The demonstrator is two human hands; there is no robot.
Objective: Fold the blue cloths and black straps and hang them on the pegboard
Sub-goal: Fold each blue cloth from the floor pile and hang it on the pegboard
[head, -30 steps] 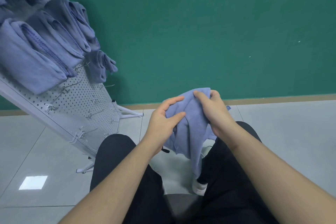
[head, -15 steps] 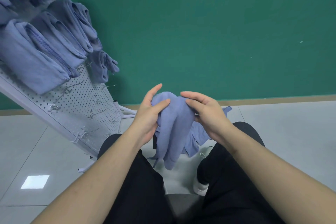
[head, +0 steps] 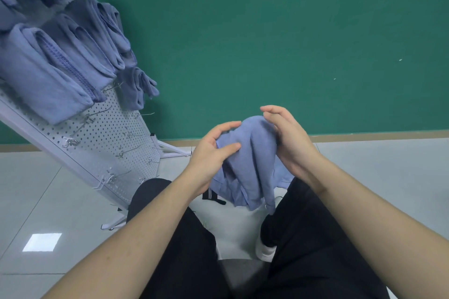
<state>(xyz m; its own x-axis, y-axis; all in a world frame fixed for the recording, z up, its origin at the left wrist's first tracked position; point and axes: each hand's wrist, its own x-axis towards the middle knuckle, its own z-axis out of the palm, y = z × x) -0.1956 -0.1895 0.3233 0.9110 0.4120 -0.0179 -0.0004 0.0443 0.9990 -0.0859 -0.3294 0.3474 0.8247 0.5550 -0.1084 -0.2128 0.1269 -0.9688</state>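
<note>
Strap (head: 211,197) mostly behind cloth (head: 252,160)

Both forearms are bare from the wrists back to the frame edge, with no sleeve, watch or ring in sight on the left hand (head: 209,153) or the right hand (head: 289,143). The legs are covered by plain black trousers of soft matte fabric (head: 184,245), without visible seams, pockets or markings. A white shoe with a rounded toe (head: 264,251) shows below the right trouser leg. The other foot cannot be made out.
</note>
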